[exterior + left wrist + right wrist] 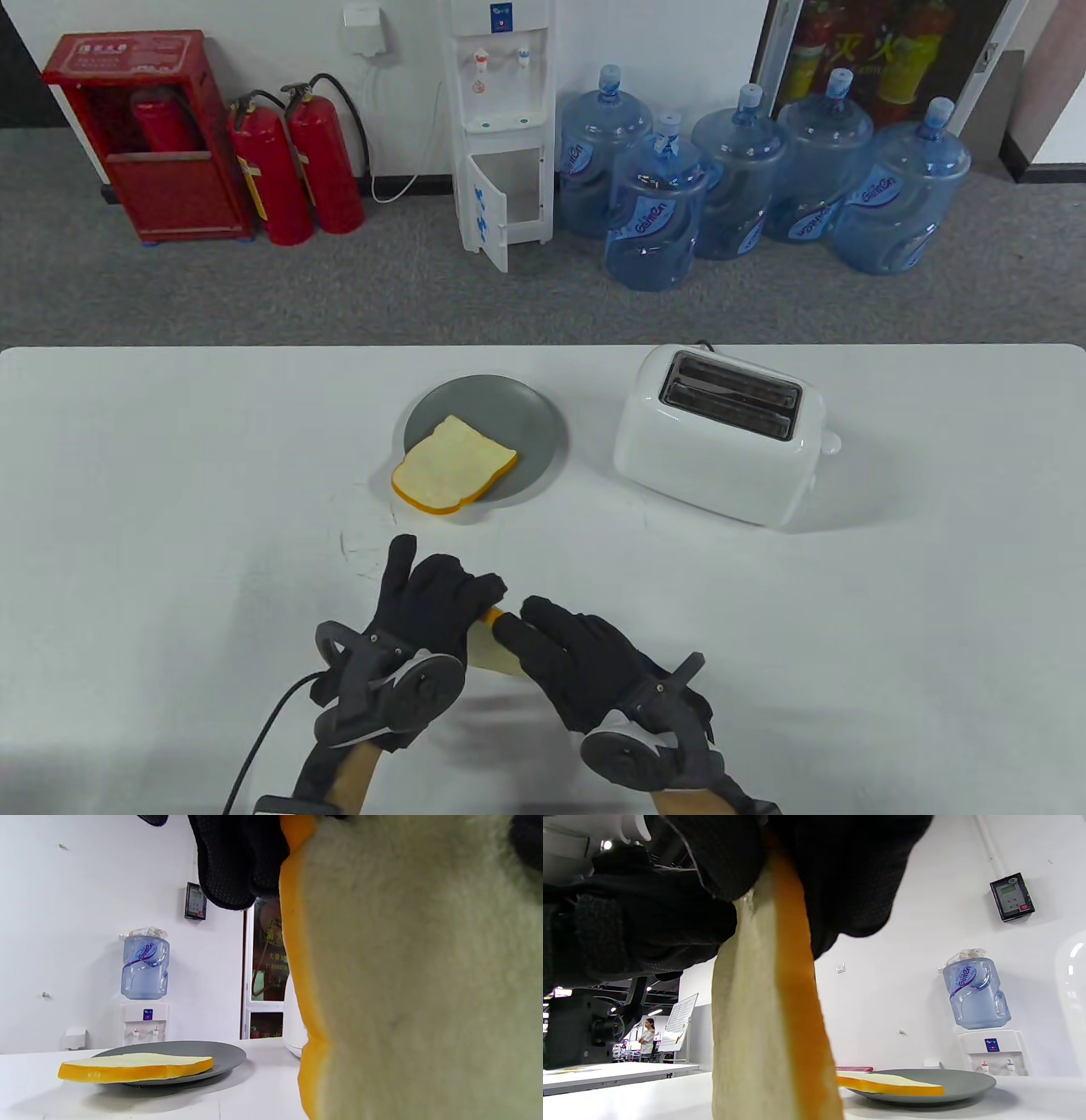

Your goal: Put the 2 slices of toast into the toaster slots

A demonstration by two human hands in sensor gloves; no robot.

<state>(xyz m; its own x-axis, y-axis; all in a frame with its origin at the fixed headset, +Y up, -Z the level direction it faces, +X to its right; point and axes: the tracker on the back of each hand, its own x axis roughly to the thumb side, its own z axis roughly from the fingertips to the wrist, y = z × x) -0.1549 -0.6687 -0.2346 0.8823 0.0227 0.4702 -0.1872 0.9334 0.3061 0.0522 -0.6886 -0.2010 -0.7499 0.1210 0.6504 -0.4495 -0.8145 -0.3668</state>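
A slice of toast (490, 652) stands on edge low over the table's near middle, gripped from both sides. My left hand (462, 598) holds its left face, thumb sticking up; my right hand (543, 624) pinches its right side. Up close the held slice (415, 984) fills the left wrist view under my fingers (237, 861), and the same slice (768, 1027) hangs upright from my right fingers (848, 870). A second slice (454, 469) lies flat on the grey plate (509, 412), overhanging its near-left rim. The white toaster (717, 450) stands right of the plate, with both slots (730, 395) empty.
The white table (891, 611) ends at a far edge, with grey floor beyond it. There stand a water dispenser (501, 127), several blue water bottles (747, 195) and red fire extinguishers (293, 170). A cable (259, 747) trails from my left wrist.
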